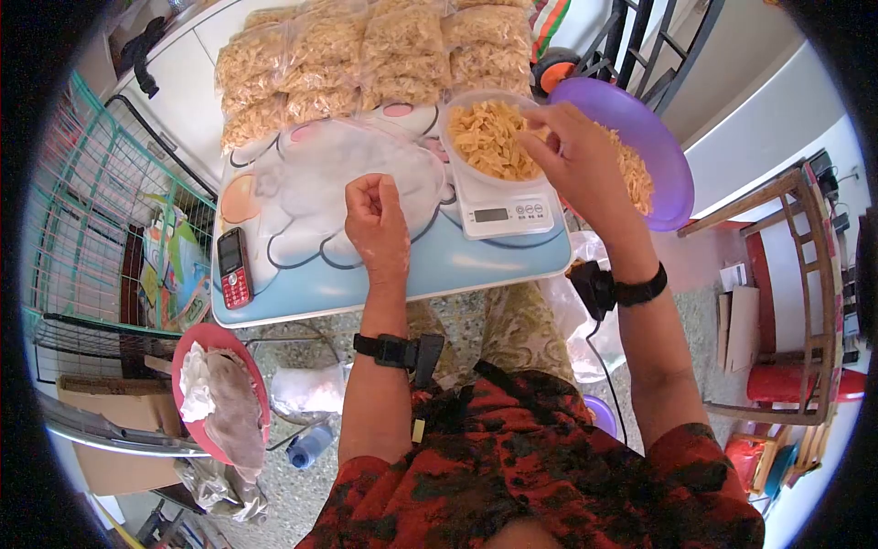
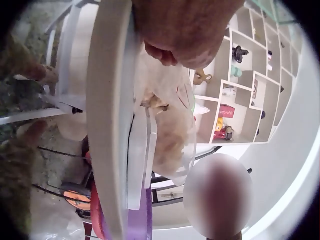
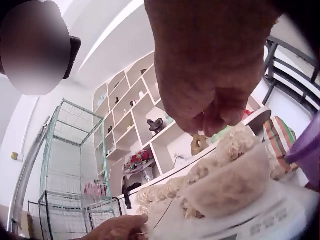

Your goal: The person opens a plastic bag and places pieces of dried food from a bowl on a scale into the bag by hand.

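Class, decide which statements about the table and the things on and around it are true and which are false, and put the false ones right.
1. A tub of yellow flakes stands on the white scale. True.
2. The phone lies right beside the scale. False: the phone lies near the left edge of the table.
3. The right hand is over the tub's right side. True.
4. The filled bags are scattered on the floor. False: the filled bags are stacked along the table's far side.
5. The purple basin is empty. False: the purple basin holds flakes too.
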A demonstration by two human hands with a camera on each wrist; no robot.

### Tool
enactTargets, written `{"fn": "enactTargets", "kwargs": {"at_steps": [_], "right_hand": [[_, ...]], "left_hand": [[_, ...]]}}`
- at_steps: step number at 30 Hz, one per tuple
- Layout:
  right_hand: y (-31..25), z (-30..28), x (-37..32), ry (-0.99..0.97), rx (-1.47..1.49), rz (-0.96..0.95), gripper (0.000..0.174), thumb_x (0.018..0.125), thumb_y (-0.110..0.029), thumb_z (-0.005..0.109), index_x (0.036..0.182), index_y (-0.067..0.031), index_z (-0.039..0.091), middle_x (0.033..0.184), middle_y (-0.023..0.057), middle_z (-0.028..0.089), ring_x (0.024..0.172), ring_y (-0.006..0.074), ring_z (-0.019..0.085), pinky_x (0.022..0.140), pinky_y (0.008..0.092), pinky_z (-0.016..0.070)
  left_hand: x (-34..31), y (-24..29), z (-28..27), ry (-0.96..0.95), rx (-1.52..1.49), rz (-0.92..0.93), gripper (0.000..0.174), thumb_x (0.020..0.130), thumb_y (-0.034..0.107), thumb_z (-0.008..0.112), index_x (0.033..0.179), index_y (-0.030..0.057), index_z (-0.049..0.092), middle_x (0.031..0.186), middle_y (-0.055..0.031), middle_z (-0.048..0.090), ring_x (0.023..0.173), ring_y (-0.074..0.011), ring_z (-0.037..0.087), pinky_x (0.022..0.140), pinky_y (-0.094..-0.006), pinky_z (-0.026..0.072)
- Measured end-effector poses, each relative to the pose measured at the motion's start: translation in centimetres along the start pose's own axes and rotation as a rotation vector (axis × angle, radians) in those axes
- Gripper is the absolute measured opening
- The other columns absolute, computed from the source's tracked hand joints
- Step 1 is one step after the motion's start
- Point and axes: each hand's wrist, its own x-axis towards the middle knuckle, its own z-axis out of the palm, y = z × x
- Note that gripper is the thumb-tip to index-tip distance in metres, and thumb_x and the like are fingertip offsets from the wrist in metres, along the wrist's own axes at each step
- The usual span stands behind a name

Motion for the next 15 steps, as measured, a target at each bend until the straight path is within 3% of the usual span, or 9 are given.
{"fn": "enactTargets", "kwargs": {"at_steps": [3, 6, 9, 15], "right_hand": [[0.2, 1.4, 1.7, -0.077, -0.09, -0.065, 0.036, 0.085, -0.022, 0.068, 0.114, -0.0026, 0.062, 0.093, 0.0118, 0.061, 0.078, 0.0246, 0.061, 0.071, 0.034, 0.0493], [-0.1, 3.0, 2.5, -0.089, -0.073, -0.116, 0.043, 0.083, -0.028, 0.069, 0.118, -0.0036, 0.061, 0.098, 0.0156, 0.061, 0.089, 0.032, 0.062, 0.079, 0.0394, 0.0497], [-0.2, 4.0, 3.0, -0.177, -0.175, -0.013, 0.046, 0.081, -0.03, 0.069, 0.118, -0.0043, 0.061, 0.103, 0.018, 0.059, 0.097, 0.0361, 0.06, 0.084, 0.0431, 0.0489], [0.3, 5.6, 3.2, -0.165, -0.23, 0.006, 0.038, 0.079, -0.025, 0.07, 0.11, -0.0044, 0.063, 0.097, 0.0181, 0.059, 0.095, 0.0359, 0.061, 0.083, 0.0429, 0.0492]], "left_hand": [[0.0, -0.3, 0.1, 0.001, -0.036, 0.016, 0.015, 0.093, 0.015, 0.063, 0.096, 0.0025, 0.057, 0.076, 0.0017, 0.057, 0.064, -0.0035, 0.048, 0.056, -0.0202, 0.0419], [-0.1, 0.0, 0.2, -0.008, -0.027, 0.026, 0.015, 0.093, 0.016, 0.063, 0.097, 0.0024, 0.057, 0.076, 0.0013, 0.058, 0.064, -0.0037, 0.048, 0.057, -0.0206, 0.0424], [0.0, -0.2, 0.2, -0.004, 0.004, 0.044, 0.016, 0.094, 0.016, 0.062, 0.097, 0.0022, 0.057, 0.076, 0.0013, 0.058, 0.064, -0.0036, 0.048, 0.057, -0.0208, 0.0423], [-0.2, 0.2, 0.1, -0.016, -0.006, 0.022, 0.015, 0.094, 0.016, 0.062, 0.096, 0.0021, 0.057, 0.076, 0.001, 0.057, 0.063, -0.0038, 0.048, 0.056, -0.0208, 0.0415]]}}
